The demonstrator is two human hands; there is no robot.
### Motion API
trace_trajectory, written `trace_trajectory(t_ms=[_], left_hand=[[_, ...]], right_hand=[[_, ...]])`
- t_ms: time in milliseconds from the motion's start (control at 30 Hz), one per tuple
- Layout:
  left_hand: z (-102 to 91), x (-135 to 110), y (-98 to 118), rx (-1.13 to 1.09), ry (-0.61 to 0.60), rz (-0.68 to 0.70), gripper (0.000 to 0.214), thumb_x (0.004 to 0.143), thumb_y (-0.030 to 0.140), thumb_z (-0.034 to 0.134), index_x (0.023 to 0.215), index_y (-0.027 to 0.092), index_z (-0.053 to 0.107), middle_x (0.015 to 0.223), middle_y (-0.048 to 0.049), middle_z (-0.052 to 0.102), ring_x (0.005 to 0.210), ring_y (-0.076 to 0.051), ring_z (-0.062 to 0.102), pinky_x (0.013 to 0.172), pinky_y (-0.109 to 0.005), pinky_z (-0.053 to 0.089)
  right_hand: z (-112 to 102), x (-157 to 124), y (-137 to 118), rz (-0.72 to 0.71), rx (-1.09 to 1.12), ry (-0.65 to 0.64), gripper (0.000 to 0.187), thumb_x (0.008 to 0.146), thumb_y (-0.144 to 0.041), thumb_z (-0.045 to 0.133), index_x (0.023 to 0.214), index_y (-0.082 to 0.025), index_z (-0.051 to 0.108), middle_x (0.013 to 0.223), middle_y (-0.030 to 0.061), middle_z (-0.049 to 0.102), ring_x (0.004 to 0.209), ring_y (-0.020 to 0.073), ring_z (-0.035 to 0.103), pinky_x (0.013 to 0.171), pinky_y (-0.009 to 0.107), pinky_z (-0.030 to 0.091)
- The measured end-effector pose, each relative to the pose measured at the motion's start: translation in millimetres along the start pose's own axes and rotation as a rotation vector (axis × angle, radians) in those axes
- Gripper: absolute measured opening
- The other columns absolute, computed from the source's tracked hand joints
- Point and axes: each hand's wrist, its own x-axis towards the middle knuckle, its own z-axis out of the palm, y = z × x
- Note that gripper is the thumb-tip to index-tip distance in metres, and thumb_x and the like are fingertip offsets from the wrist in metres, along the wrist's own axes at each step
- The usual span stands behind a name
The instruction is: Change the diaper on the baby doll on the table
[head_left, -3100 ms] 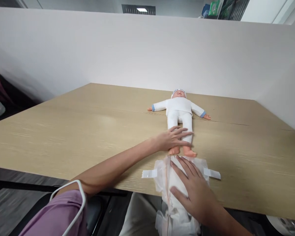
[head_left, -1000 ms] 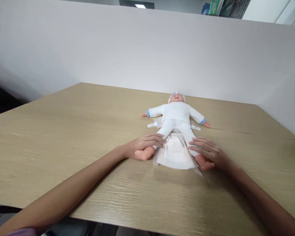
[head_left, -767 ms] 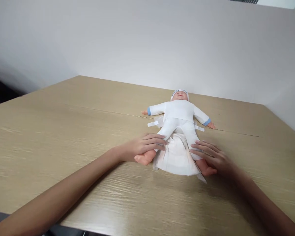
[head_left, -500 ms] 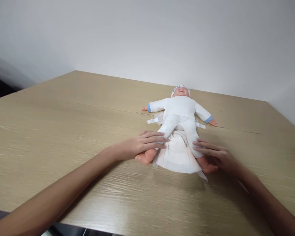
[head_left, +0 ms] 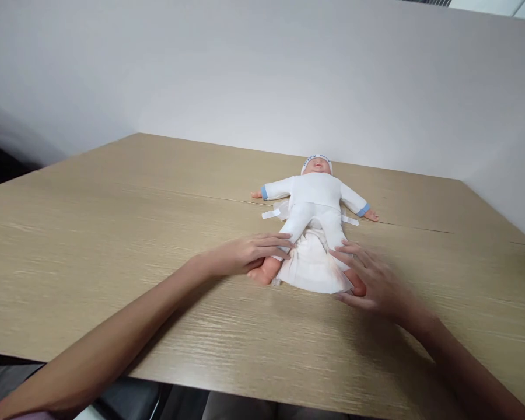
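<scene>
A baby doll [head_left: 315, 189] in a white suit with blue cuffs and a white cap lies on its back on the table, legs apart. Under its hips is an open white diaper [head_left: 312, 268], its front panel spread flat between the legs and tape tabs sticking out at both sides of the waist. My left hand [head_left: 266, 252] rests on the doll's leg at the left, fingers stretched out over it. Over the other lower leg my right hand [head_left: 371, 280] has its fingers spread, the thumb close to the diaper's front corner. Whether that thumb touches the corner is unclear.
The light wooden table [head_left: 157, 216] runs back to a pale grey partition [head_left: 245, 76]. A seam crosses the tabletop near the doll's arms. Below the front edge a dark chair seat [head_left: 129, 396] shows at the left.
My right hand has shifted inward and its thumb has come down by the diaper's front corner, covering more of the foot. My left hand stays on the leg. The view has tilted slightly.
</scene>
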Motion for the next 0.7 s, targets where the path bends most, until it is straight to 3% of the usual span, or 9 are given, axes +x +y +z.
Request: trace_trajectory(t_ms=[67,167,233,333,367,467,567,700], left_hand=[[-2.1,0,2,0.004,-0.017,-0.031,0.044,0.109,0.013,0.053,0.150,0.024,0.065,0.158,-0.0134,0.063,0.159,-0.028,0.047,0.128,-0.052,0.048],[-3.1,5,13,0.008,-0.022,-0.074,0.041,0.111,0.016,0.044,0.145,0.024,0.066,0.157,-0.0119,0.064,0.157,-0.028,0.049,0.126,-0.051,0.048],[2.7,11,22,0.037,0.015,-0.102,0.035,0.110,0.031,0.055,0.142,0.022,0.065,0.149,-0.0144,0.066,0.148,-0.032,0.055,0.122,-0.050,0.050],[20.9,23,35,0.192,0.095,-0.194,0.062,0.092,0.061,0.078,0.135,0.019,0.064,0.135,-0.0169,0.069,0.127,-0.037,0.060,0.109,-0.052,0.054],[26.8,27,37,0.253,0.117,-0.232,0.061,0.090,0.062,0.079,0.131,0.019,0.065,0.131,-0.0166,0.069,0.122,-0.037,0.059,0.106,-0.052,0.054],[31.9,39,37,0.309,0.166,-0.306,0.029,0.103,0.046,0.062,0.113,0.019,0.067,0.116,-0.0125,0.071,0.109,-0.032,0.058,0.099,-0.049,0.052],[13.7,55,23,0.149,0.274,-0.340,0.033,0.110,0.044,0.047,0.095,0.020,0.065,0.098,-0.0073,0.069,0.095,-0.025,0.060,0.095,-0.044,0.052],[-17.0,88,-15,-0.137,0.516,-0.421,0.041,0.101,0.059,0.059,0.101,0.020,0.070,0.111,-0.0086,0.073,0.109,-0.029,0.065,0.105,-0.043,0.050]], right_hand=[[9,1,-6,-0.010,-0.059,0.043,0.082,0.093,-0.058,0.076,0.163,-0.026,0.047,0.153,0.0188,0.060,0.150,0.0425,0.052,0.122,0.066,0.047],[19,2,-14,0.040,-0.111,0.092,0.066,0.099,-0.034,0.068,0.162,-0.026,0.050,0.149,0.0176,0.062,0.150,0.0403,0.051,0.122,0.064,0.047],[23,2,-17,0.082,-0.117,0.114,0.061,0.099,-0.016,0.056,0.159,-0.026,0.053,0.147,0.0155,0.063,0.149,0.0370,0.052,0.121,0.060,0.049],[24,5,-14,0.105,-0.051,0.163,0.055,0.097,-0.008,0.049,0.146,-0.028,0.065,0.141,0.0128,0.068,0.143,0.0340,0.057,0.116,0.055,0.053],[23,7,-11,0.117,-0.012,0.182,0.051,0.097,-0.009,0.049,0.140,-0.028,0.067,0.138,0.0119,0.070,0.139,0.0333,0.060,0.113,0.053,0.055],[17,18,-1,0.163,0.118,0.248,0.033,0.103,-0.017,0.046,0.122,-0.026,0.072,0.117,0.0102,0.076,0.112,0.0307,0.070,0.095,0.047,0.059],[9,38,10,0.243,0.260,0.364,0.029,0.110,-0.037,0.045,0.104,-0.025,0.071,0.097,0.0075,0.073,0.092,0.0269,0.069,0.085,0.041,0.057],[-1,85,36,0.358,0.370,0.509,0.039,0.106,-0.056,0.049,0.101,-0.023,0.070,0.108,0.0095,0.072,0.108,0.0282,0.067,0.100,0.041,0.054]])
